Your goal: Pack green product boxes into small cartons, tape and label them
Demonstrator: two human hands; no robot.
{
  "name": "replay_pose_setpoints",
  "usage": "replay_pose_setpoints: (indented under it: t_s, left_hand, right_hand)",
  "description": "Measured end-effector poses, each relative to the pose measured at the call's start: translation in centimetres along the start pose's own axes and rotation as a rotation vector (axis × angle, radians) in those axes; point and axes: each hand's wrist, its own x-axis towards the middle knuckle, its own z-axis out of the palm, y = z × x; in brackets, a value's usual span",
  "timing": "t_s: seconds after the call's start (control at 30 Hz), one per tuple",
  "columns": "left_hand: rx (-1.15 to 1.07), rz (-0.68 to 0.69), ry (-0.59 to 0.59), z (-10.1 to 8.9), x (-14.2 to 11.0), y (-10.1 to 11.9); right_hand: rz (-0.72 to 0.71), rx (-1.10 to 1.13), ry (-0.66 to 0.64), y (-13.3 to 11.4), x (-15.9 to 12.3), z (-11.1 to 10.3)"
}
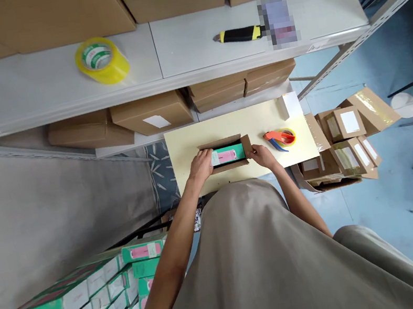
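Note:
An open brown cardboard box point(245, 143) lies on a pale yellow table point(189, 144), with a green and pink product box point(228, 155) inside it. My left hand point(201, 165) rests on the box's left end, fingers curled over the edge and the green box. My right hand point(261, 155) grips the box's right flap. A tape dispenser point(281, 137) with red and blue parts and yellow tape sits just right of the box.
A grey shelf point(39, 93) above holds a yellow tape roll point(102, 60), a black-and-yellow utility knife point(239, 34) and cardboard boxes. Sealed small cartons point(348, 140) are piled right of the table. Several green product boxes point(77, 305) are stacked at lower left.

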Motion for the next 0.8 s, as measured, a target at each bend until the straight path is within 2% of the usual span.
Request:
replay_pose_setpoints:
  t_s: [0.13, 0.27, 0.37, 0.43, 0.5, 0.57, 0.63, 0.7, 0.8]
  left_hand:
    - [0.026, -0.033, -0.011, 0.6, 0.6, 0.2]
    - [-0.009, -0.036, 0.034, 0.8, -0.2, 0.3]
    - [-0.084, -0.141, 0.222, 1.0, -1.8, 0.5]
    - [-0.132, -0.336, 0.336, 1.2, -2.7, 0.6]
    - [-0.184, -0.533, 0.307, 1.6, -3.3, 0.8]
    - [-0.236, -0.635, 0.206, 2.0, -3.7, 1.1]
    - [-0.263, -0.66, 0.162, 2.6, -4.2, 1.3]
    - [-0.275, -0.668, 0.19, 3.0, -5.4, 1.6]
    - [-0.302, -0.671, 0.243, 3.4, -8.8, 1.9]
  right_hand:
    - [-0.022, -0.011, 0.022, -0.6, -0.1, 0.1]
    - [-0.052, 0.038, 0.026, -0.8, -0.3, -0.1]
    - [-0.056, 0.055, 0.04, -0.7, -0.5, -0.1]
    - [-0.029, 0.054, 0.04, -0.6, -0.5, 0.1]
    - [0.005, 0.059, 0.025, -0.4, -0.6, 0.3]
    - [0.023, 0.074, 0.003, -0.4, -0.6, 0.5]
    - [0.011, 0.088, -0.004, -0.4, -0.8, 0.5]
    - [-0.015, 0.095, -0.003, -0.8, -1.2, 0.4]
    - [-0.058, 0.106, -0.031, -2.1, -2.2, 0.4]
